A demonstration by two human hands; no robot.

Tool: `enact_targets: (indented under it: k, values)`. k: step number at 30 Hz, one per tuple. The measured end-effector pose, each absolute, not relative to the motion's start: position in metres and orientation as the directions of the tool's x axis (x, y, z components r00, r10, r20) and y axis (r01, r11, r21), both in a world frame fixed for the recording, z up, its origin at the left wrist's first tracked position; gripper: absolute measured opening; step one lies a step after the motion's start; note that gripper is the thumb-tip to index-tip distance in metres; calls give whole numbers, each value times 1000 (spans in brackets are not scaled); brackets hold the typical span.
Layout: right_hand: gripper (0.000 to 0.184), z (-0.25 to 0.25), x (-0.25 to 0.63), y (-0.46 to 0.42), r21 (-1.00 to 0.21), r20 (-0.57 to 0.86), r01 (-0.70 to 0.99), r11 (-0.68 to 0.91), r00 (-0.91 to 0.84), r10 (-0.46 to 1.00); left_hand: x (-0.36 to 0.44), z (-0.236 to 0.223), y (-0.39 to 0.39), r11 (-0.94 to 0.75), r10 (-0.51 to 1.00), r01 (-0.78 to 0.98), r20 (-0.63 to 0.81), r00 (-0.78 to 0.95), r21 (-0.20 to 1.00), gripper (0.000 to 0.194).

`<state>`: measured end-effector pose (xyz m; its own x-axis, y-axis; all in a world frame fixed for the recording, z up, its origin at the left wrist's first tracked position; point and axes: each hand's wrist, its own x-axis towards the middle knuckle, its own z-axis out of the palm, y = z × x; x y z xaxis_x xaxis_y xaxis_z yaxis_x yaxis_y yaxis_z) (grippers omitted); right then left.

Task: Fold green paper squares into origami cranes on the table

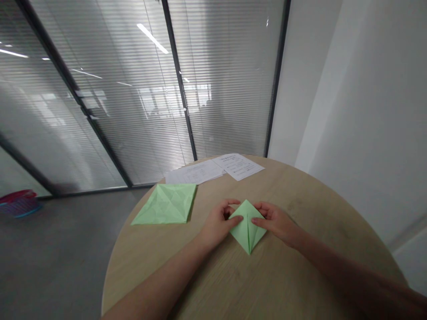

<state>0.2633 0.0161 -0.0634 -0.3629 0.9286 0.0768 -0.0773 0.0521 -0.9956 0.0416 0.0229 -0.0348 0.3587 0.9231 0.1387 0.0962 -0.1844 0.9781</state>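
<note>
A small folded piece of light green paper (pixel 247 226), diamond-shaped with a centre crease, lies on the round wooden table (pixel 300 275) in front of me. My left hand (pixel 218 222) pinches its left edge between thumb and fingers. My right hand (pixel 275 221) presses and pinches its right edge, fingers curled onto the paper. A larger creased green paper square (pixel 166 204) lies flat to the left, untouched.
Two white printed sheets (pixel 215 169) lie at the far edge of the table. Beyond are glass partitions with blinds (pixel 133 98) and a grey floor. A pink and blue basket (pixel 18 202) stands on the floor at far left. A white wall is at right.
</note>
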Motion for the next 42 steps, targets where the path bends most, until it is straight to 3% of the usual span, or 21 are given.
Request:
enact_targets:
  k: [6, 11, 24, 30, 37, 42]
  values:
    - [40, -64, 260, 14, -998, 50, -47, 37, -325, 944, 45, -31, 19, -189, 944, 157, 135, 301, 969, 35]
    - [39, -61, 258, 11, -999, 46, 11, 50, -235, 971, 44, -35, 21, -127, 927, 213, 40, 373, 969, 30]
    - [25, -58, 259, 11, -985, 27, 159, 58, -194, 981, 44, -38, 20, -32, 897, 218, -68, 436, 975, 33]
    - [30, -58, 258, 9, -979, 84, 165, 119, -203, 976, 47, -34, 16, 29, 910, 84, -61, 410, 996, 30]
    - [47, -59, 255, 8, -999, -27, 49, -11, -343, 939, 46, -35, 21, 46, 989, -135, -26, 147, 990, 31]
    - [49, -64, 256, 11, -996, -73, 64, -55, -332, 940, 45, -33, 21, 22, 992, -122, -7, 125, 992, 34]
